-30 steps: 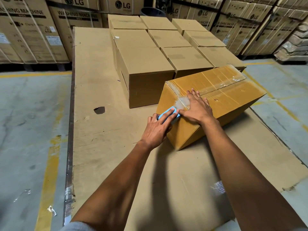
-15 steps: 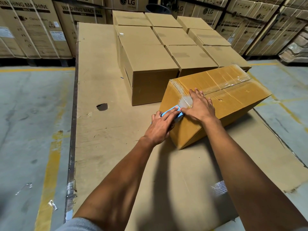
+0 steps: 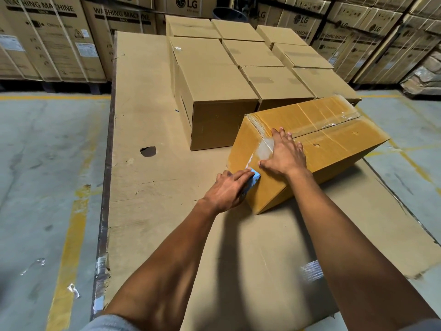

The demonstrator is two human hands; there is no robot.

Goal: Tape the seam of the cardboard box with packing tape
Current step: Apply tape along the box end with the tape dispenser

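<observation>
Box (image 3: 334, 139) lies tilted on the cardboard-covered desk (image 3: 148, 115), near end toward the person, long axis running away and to the right. Seam (image 3: 327, 129) follows that axis along the top face; clear tape (image 3: 265, 148) covers it and wraps over the near top edge onto the end face.

Right hand (image 3: 285, 152): flat, fingers spread, nothing gripped, pressing the tape at the near top edge, right on the seam line.

Left hand (image 3: 226, 188): curled around a blue dispenser (image 3: 254, 177), held against the end face just below and left of the right hand. Roll itself hidden by the hand.

Key relation: tape end sits between the two hands, on the end face below the seam. Left hand is nearer the free end. Judgement: next is to sever the tape at the dispenser, pulling down and away from the seam axis while the right hand anchors. Risk: strip lifting at the corner.
</observation>
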